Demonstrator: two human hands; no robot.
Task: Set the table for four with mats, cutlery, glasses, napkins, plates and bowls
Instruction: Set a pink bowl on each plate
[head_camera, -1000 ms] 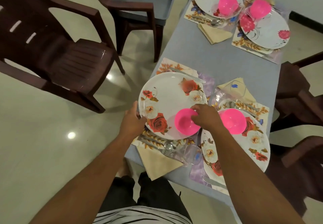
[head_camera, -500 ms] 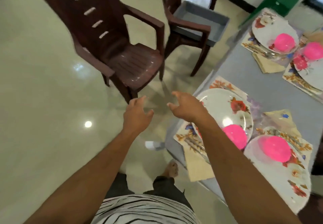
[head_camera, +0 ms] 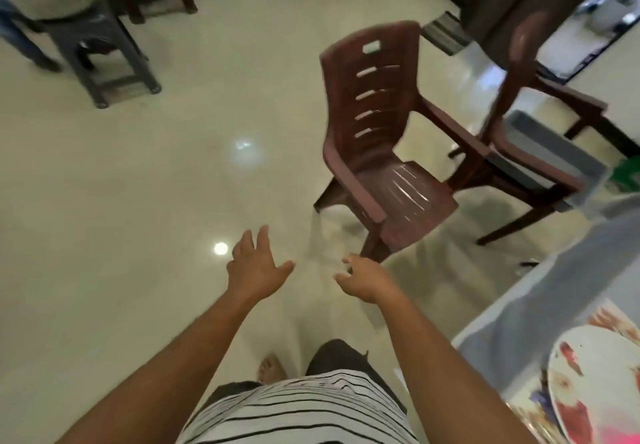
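Change: a second ago my left hand (head_camera: 254, 272) was at the rim of the white floral plate (head_camera: 595, 386) and my right hand (head_camera: 367, 279) on the pink bowl; now both are off the table and stretched out over the glossy cream floor (head_camera: 121, 201), holding nothing.
Hands: apart from each other, left fingers spread, right fingers loosely curled, neither touching anything.
View: my head has swung left, away from the grey table (head_camera: 540, 312), so the table has slid to the near right corner.
Meaning: I judge the near place setting finished, and with four settings laid a moment back the task looks at or near its end; I seem to be turning toward the brown plastic armchair (head_camera: 384, 153) just ahead.
Task things: the floral plate lies on its patterned mat (head_camera: 530, 416) at the near right edge of the table, with a smear of pink from the bowl (head_camera: 620, 438) at the bottom right.
Cut off: most of that plate, the bowl, and all the other settings are outside the view.
Hidden: cutlery, glasses and napkins cannot be seen, so I cannot check them from here.
Hard to make out: everything is motion-blurred; the second brown chair (head_camera: 519, 104) at the far right carries a grey tray (head_camera: 550, 153) whose contents I cannot tell.
Far left: a dark stool (head_camera: 100, 49) and part of another person, cropped.
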